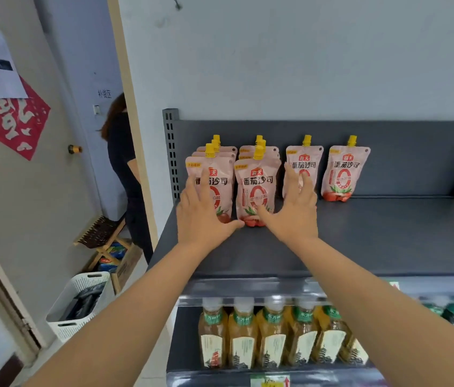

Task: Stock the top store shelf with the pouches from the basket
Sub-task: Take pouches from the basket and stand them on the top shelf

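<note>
Up on the top shelf (359, 236) stand pink pouches (256, 188) with yellow caps, printed 番茄沙司. The left hand (200, 216) lies spread against the front-left pouch; the right hand (295, 210), fingers apart, touches the third pouch. A white basket (78, 305) sits on the floor.

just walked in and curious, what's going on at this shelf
A person is stocking the top shelf with pink tomato sauce pouches that have yellow caps. The left hand rests open against the front pouch of the leftmost stack, and the right hand is spread between the second stack and a single pouch behind it. Another pouch stands further right. The white basket sits on the floor to the left.
</note>
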`<state>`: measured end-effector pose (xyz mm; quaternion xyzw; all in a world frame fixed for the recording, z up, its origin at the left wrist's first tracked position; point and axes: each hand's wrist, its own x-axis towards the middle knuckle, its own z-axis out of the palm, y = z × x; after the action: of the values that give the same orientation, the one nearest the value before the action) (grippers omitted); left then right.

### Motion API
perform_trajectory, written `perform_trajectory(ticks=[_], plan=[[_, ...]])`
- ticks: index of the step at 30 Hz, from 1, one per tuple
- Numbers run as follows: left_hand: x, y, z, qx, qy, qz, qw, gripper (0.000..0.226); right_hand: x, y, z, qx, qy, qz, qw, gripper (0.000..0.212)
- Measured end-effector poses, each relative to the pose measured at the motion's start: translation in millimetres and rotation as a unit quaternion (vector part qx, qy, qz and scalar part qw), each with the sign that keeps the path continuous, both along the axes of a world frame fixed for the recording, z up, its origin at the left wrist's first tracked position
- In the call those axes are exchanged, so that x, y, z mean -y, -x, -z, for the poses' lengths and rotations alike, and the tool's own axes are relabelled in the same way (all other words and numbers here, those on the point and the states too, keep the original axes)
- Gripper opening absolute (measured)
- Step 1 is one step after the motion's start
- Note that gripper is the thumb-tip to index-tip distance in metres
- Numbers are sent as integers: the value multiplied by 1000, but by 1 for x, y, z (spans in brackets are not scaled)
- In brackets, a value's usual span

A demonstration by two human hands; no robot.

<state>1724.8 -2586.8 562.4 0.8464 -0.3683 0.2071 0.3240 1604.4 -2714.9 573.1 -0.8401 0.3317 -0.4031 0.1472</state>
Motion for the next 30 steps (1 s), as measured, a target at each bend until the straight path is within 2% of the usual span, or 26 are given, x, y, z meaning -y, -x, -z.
perform_trajectory(ticks=[3,6,12,17,23,26,30], plan=[[0,28,-2,32,-3,73,997,124,1,47,3,-52,44,49,996,86],[11,67,-3,104,-19,144,984,114,1,107,3,-54,52,114,991,79],[57,177,12,174,-36,293,939,103,6,260,9,-87,33,276,957,75],[98,277,44,252,-95,384,883,99,4,369,40,-121,-18,363,924,71],[151,382,107,226,-133,471,843,97,34,462,107,-163,-119,415,887,63],[183,422,145,197,-204,482,829,95,63,500,145,-181,-196,411,872,58],[224,455,207,158,-310,471,811,90,106,533,191,-192,-308,363,858,72]])
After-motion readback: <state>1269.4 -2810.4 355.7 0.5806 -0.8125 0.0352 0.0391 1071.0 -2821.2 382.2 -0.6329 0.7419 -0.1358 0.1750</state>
